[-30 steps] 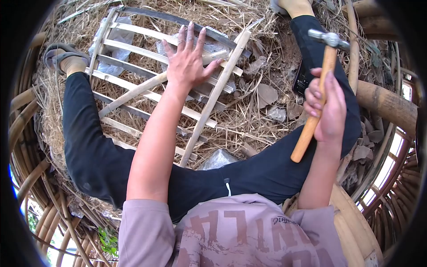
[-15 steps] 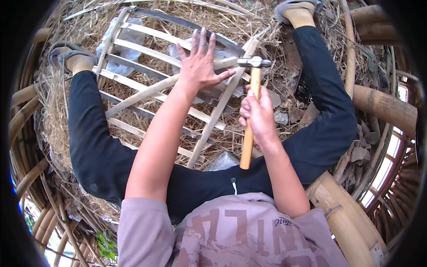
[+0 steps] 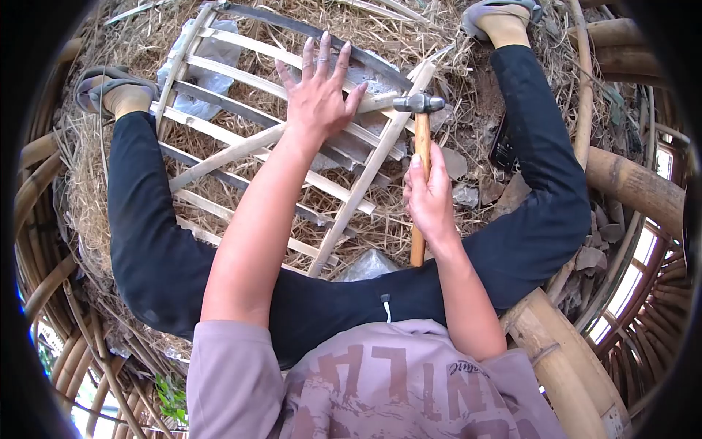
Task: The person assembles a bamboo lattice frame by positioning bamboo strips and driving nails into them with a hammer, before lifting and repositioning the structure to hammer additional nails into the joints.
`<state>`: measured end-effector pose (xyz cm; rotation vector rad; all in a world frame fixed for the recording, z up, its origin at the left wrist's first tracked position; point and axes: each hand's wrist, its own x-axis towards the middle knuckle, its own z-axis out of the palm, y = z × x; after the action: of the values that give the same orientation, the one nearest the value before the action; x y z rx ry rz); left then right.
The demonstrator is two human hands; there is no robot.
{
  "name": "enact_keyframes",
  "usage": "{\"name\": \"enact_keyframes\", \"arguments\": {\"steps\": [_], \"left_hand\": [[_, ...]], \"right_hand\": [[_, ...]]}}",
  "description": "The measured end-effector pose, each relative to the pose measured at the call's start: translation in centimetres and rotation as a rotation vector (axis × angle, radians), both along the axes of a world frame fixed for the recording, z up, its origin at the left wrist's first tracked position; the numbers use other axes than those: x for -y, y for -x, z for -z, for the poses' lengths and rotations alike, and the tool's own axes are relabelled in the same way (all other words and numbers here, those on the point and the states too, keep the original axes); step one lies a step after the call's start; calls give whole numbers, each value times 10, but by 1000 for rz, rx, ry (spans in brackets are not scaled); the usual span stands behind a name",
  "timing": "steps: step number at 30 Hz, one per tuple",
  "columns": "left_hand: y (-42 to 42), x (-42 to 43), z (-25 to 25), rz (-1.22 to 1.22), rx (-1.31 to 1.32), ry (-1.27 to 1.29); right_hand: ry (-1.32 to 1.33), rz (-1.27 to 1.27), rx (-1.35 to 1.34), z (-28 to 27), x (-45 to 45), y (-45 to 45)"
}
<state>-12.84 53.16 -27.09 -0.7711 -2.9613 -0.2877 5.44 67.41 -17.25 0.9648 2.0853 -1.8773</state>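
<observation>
a: where is the slatted bamboo frame (image 3: pixel 364 178)?

b: flat on the straw (image 3: pixel 391 219) between the person's spread legs, with a diagonal strip (image 3: pixel 227 155) running across its slats

a: and the left hand (image 3: pixel 316 111)?

b: laid palm down over the strip and slats, fingers spread wide, thumb out towards the hammer side. it looks like bracing, not gripping

a: what about the right hand (image 3: pixel 431 197)?

b: its fingers are closed round the wooden handle of a ball-peen hammer (image 3: pixel 418 103), the metal head at the frame's long side rail, beside the strip's upper end. i can't tell whether metal and wood touch

a: what worries you there?

b: the left thumb, mostly. it is near the head, so a glancing blow off that narrow rail could catch it

a: and the wood?

b: loose straw gives little firm backing, so a hard knock might bounce the frame, shift the strip or split a thin slat. a flat palm alone may not stop it skidding
</observation>
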Motion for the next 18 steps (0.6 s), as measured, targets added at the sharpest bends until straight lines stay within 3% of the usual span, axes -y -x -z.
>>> {"name": "enact_keyframes", "arguments": {"steps": [6,18], "left_hand": [[0,-1,3,-7,-20,-24],[0,0,5,-10,-32,-66]], "right_hand": [[-338,-86,-87,11,0,-2],[-336,-196,-142,-2,6,7]]}}
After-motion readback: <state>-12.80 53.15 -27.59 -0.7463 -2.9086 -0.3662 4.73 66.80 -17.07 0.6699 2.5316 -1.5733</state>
